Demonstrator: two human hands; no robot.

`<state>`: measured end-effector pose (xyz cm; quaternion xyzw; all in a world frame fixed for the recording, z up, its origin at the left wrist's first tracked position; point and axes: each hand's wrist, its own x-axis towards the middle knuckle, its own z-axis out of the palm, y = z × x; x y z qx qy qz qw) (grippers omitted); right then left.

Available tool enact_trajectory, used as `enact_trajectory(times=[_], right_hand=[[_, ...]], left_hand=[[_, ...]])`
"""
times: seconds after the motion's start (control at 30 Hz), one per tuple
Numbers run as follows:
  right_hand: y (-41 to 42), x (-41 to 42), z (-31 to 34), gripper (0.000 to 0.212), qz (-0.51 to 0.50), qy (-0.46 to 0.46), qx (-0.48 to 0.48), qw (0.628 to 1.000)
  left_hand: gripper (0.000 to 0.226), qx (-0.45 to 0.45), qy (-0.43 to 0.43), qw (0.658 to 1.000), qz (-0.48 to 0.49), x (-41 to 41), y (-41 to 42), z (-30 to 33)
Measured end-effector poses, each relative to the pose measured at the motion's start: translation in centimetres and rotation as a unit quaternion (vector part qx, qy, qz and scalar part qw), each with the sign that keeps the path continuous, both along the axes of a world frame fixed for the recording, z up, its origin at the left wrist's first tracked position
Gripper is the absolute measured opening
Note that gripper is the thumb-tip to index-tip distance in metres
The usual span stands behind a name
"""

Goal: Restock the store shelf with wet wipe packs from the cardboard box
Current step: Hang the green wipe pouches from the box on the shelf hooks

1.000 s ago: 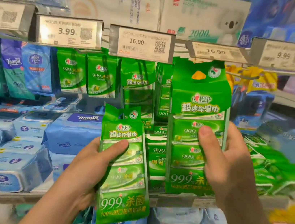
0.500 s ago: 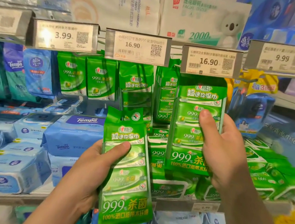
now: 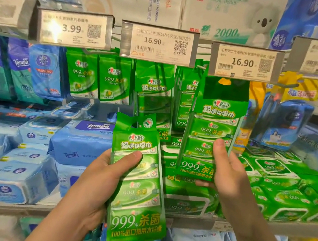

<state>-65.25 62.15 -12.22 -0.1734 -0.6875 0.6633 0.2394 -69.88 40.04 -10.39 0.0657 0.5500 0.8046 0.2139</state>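
Note:
My left hand [image 3: 93, 188] grips a green strip pack of wet wipes [image 3: 138, 191] upright at lower centre, thumb across its front. My right hand [image 3: 228, 171] holds a second green strip pack [image 3: 212, 128] by its lower right part. That pack is raised so that its header sits just under the right 16.90 price tag [image 3: 244, 61]. Whether its hole is on the peg is hidden by the tag. More green packs of the same kind [image 3: 154, 91] hang to the left of it. The cardboard box is out of view.
Blue Tempo wipe packs [image 3: 81, 142] are stacked on the shelf at left. Flat green wipe packs [image 3: 280, 184] lie on the shelf at right, above its front rail [image 3: 292, 227]. Blue and yellow packs [image 3: 284, 121] hang at right. Tissue cartons [image 3: 230, 12] fill the top shelf.
My right hand brought its pack in under the right 16.90 tag, which has swung from tilted up back to facing front. My left hand kept its pack in place.

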Motion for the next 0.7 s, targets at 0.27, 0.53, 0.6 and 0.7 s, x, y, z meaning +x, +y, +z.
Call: enact_trajectory(times=[0.27,0.53,0.6,0.7], right_hand=[[1.4,-4.3,1.2,0.105,-0.041,-0.048,0.067,0.996],[1.5,-8.9,3.4,0.078,-0.074,-0.067,-0.018,0.995],[1.3,-9.4,3.7,0.084,-0.065,-0.056,-0.056,0.995],[1.6,-9.1,3.6,0.079,-0.051,-0.043,-0.070,0.995]], left_hand=[[0.029,0.007,0.004,1.000,0.019,0.1,-0.1,0.5],[0.032,0.012,0.009,1.000,0.010,0.6,0.2,0.6],[0.032,0.010,0.013,1.000,0.009,0.6,0.3,0.5],[0.034,0.007,0.022,1.000,0.008,0.6,0.4,0.4]])
